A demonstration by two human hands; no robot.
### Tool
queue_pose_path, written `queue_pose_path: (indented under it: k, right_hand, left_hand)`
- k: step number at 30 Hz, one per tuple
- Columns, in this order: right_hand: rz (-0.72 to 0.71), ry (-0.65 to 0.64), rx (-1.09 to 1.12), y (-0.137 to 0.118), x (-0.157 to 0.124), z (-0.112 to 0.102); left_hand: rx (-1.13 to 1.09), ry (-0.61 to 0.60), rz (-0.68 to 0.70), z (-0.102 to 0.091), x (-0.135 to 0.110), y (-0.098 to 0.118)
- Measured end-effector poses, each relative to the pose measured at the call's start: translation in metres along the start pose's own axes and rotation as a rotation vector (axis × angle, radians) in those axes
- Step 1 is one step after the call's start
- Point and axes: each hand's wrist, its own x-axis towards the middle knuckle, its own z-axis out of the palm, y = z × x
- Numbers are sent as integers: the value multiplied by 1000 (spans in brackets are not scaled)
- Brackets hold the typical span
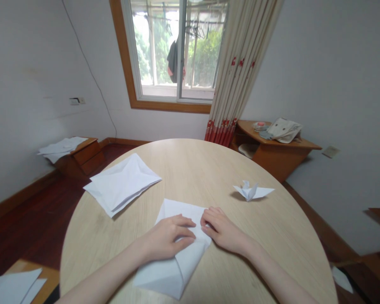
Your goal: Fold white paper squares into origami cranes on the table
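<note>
A white sheet of paper (164, 274), partly folded with a flap across its lower part, lies on the round table in front of me. My left hand (174, 234) rests on the paper's middle, its fingers stretched out towards the right. At the right edge, my right hand (220, 228) has its fingers curled and closed on the paper, beside the left fingertips. Part of the sheet is hidden under both hands. Farther right stands a folded paper crane (250, 192), apart from my hands.
Several white sheets (123, 183) lie stacked at the left of the round wooden table (190, 164). More paper (12, 287) is on a surface at the lower left. A corner desk (281, 147) holding a light bag (285, 128) stands behind, beside the curtain (240, 63).
</note>
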Motion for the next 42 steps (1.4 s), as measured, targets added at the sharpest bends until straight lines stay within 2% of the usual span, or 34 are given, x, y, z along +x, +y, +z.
queue_pose_path:
  k: [10, 22, 42]
  right_hand:
    - [-20, -54, 85, -3, -2, 1]
    - [-42, -51, 118, -2, 2, 2]
    - [-70, -12, 44, -5, 2, 0]
  left_hand:
    - [6, 5, 29, 1, 1, -1]
    - [140, -150, 2, -3, -3, 5]
    - [294, -127, 62, -2, -2, 7]
